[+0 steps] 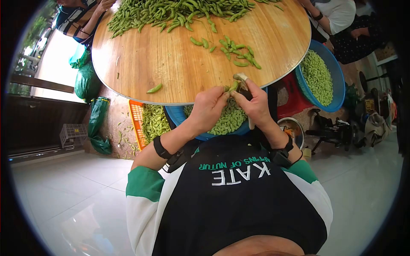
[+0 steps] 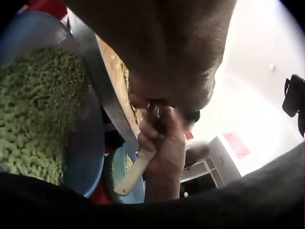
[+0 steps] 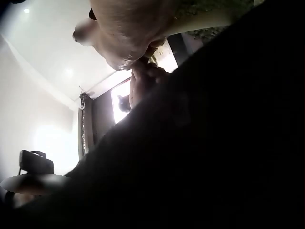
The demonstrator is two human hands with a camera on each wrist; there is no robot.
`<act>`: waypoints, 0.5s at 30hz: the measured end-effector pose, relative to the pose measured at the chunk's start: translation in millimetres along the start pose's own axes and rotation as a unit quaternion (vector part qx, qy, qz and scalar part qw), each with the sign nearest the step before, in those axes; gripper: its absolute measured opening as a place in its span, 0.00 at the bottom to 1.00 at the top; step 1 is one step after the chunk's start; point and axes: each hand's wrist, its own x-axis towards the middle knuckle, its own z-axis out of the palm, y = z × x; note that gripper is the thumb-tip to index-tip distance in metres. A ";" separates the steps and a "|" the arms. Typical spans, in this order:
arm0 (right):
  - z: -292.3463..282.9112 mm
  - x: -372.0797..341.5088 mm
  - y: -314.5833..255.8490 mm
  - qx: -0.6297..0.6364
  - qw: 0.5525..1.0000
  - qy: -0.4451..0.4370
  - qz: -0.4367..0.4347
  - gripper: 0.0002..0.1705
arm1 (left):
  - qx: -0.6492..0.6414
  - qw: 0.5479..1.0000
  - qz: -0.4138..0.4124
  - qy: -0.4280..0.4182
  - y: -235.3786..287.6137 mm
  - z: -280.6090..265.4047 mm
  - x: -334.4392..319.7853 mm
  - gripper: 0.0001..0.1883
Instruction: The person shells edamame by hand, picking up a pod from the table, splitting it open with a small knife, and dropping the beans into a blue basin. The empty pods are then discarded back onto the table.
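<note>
Both hands meet at the near edge of the round wooden table, above a blue basin [image 1: 173, 117] of shelled green beans [image 1: 228, 121]. In the head view my left hand [image 1: 208, 109] pinches a green bean pod [image 1: 233, 86] between thumb and fingers. My right hand [image 1: 257, 104] comes to the same pod from the other side, its thumb right at it. Under the right hand's curled fingers runs a tool with a cream handle [image 2: 135, 174], clearest in the left wrist view; its working end is hidden. The right wrist view is mostly dark.
A large pile of pods [image 1: 171, 13] covers the far side of the table [image 1: 141, 55]; a smaller cluster [image 1: 239, 53] lies nearer. An orange basket [image 1: 136, 119] stands left, another blue basin [image 1: 339, 85] of beans right. Other people sit at both far sides.
</note>
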 end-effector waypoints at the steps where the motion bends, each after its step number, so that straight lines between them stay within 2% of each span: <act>1: -1.4 0.2 -0.8 -0.084 0.995 0.002 -0.061 0.20 | 0.034 0.999 0.021 0.003 1.0 -0.2 -1.4 0.09; 2: -2.5 0.4 -1.4 -0.167 0.978 0.004 -0.121 0.22 | 0.035 0.999 0.021 0.002 2.1 0.2 -2.7 0.09; 3: -3.1 0.7 -0.7 -0.167 0.978 0.004 -0.122 0.22 | 0.048 0.999 0.020 -0.001 3.2 1.1 -4.2 0.09; 5: -3.7 0.2 2.4 -0.261 0.936 -0.010 -0.235 0.21 | 0.061 0.998 0.017 -0.004 4.4 2.6 -7.3 0.09; 9: -0.1 -1.1 7.4 -0.281 0.930 -0.016 -0.235 0.19 | 0.063 0.998 0.009 -0.015 4.1 6.3 -10.1 0.09; 12: -1.5 0.4 15.1 -0.283 0.918 0.008 -0.278 0.16 | 0.073 0.997 0.014 -0.033 4.8 8.8 -17.2 0.09; 14: -6.9 -3.0 10.1 -0.263 0.939 -0.041 -0.219 0.14 | 0.087 0.995 0.024 -0.044 0.5 7.5 -18.8 0.08; 15: -6.9 -3.7 10.4 -0.262 0.939 -0.041 -0.220 0.14 | 0.027 0.996 -0.067 -0.059 -3.8 6.9 -18.2 0.07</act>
